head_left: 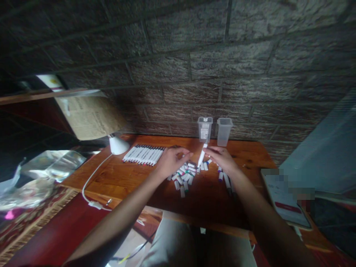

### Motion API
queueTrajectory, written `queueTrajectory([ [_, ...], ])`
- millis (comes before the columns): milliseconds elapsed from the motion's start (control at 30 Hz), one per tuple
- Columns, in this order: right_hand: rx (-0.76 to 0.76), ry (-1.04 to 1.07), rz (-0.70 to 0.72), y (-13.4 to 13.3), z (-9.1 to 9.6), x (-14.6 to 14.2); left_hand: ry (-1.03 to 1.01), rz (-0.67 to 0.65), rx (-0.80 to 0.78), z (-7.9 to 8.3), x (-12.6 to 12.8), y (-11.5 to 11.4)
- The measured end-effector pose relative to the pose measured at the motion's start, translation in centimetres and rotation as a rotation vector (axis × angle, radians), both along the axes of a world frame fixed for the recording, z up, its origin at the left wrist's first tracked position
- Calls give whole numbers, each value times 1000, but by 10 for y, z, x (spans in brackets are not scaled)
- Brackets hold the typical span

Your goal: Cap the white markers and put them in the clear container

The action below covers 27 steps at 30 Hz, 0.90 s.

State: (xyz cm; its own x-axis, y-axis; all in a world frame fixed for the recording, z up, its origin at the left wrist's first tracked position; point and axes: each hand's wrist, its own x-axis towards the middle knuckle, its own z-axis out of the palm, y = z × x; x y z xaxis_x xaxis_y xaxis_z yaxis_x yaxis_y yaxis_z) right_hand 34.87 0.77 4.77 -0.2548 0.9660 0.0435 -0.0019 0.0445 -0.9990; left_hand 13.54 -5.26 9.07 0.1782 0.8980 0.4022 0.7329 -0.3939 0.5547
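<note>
My right hand (pixel 222 157) pinches a white marker (pixel 202 155) between thumb and fingers. The marker stands tilted, with a narrow grey tip at its upper end. To its left, apart from it, my left hand (pixel 174 160) hovers with fingers bent and thumb stretched toward the marker. Nothing shows between those fingers. Below both hands lies a loose pile of short white marker caps (pixel 183 176) with coloured bands. More white markers (pixel 227 182) lie under my right wrist, partly hidden by it. Left of my left hand, several white markers (pixel 143 155) lie side by side in a row.
Two clear plastic containers (pixel 205 129) (pixel 224 131) stand at the wooden table's (pixel 116 178) back edge, against a stone-patterned wall. A lamp (pixel 118 144) with a paper-like shade stands back left, its cord hanging over the front. A tablet-like device (pixel 286 200) lies at the right edge.
</note>
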Motion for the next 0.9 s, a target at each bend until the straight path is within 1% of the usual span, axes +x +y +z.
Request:
queueTrajectory([
  [100, -17, 61, -75, 3, -3, 0, -7, -16, -19, -2, 14, 4],
  [200, -41, 107, -84, 3, -1, -1, 8, -13, -46, -8, 19, 10],
  [367, -54, 159, -15, -1, 3, -4, 16, -77, -68, -14, 21, 12],
  [467, -54, 140, 59, -2, 3, -4, 68, -58, -86, -14, 14, 10],
  [567, -71, 89, 74, -2, 4, -2, 165, 74, -113, -14, -12, 7],
  [667, -92, 38, 51, -2, 4, -1, 313, 287, -102, -16, -50, 6],
  [733, -85, 17, 49, -3, 5, -1, 431, 414, -159, -17, -73, 6],
  [767, -75, 7, 56, -3, 4, -1, 479, 456, -195, -18, -82, 6],
  [833, -54, -12, 70, -4, 4, -2, 571, 527, -261, -20, -91, 8],
  [900, -46, -28, 73, -4, 2, -3, 641, 577, -311, -22, -93, 10],
])
